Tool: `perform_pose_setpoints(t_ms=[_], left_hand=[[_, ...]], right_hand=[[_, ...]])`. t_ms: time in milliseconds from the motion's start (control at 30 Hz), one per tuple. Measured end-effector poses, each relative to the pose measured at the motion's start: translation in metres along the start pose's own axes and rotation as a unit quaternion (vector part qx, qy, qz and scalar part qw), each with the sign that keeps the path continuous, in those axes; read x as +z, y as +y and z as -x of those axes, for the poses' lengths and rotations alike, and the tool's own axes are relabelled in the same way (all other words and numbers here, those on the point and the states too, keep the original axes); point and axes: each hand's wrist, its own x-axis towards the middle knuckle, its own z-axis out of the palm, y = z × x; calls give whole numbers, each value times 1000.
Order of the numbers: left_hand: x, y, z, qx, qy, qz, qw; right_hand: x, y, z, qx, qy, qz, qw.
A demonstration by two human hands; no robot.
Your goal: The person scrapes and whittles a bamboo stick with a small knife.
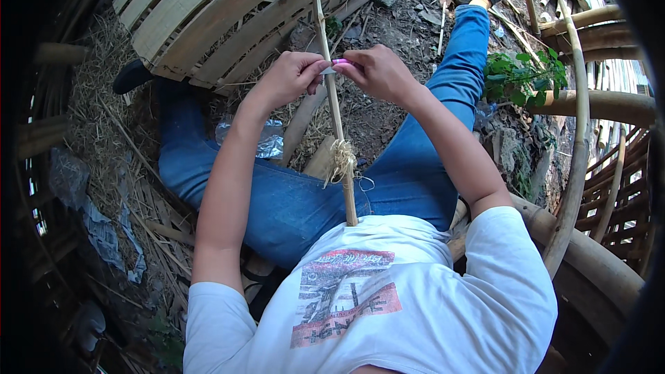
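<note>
Stick [336, 114] points lengthwise away from the shirt [422, 263], slanting slightly left

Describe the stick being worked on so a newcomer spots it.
Find the blue jeans, legs spread. Between them, the pale stick runs from the white shirt past the left hand and right hand. Unlike the slats, it carries a tangled tuft.

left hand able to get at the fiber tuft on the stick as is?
Likely yes: the tuft sits on the stick, lower in view than the left hand, nothing visible blocking the way.
</note>
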Motion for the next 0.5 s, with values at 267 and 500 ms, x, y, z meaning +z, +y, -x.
perform_pose_setpoints(t_ms=[267, 500], left_hand=[[18, -8, 11, 15, 33, 10, 999], [24, -2, 17, 51, 70, -53, 995]], right_hand=[[-1, 0, 6, -22, -14, 24, 999], [7, 2, 17, -14, 11, 8, 1000]])
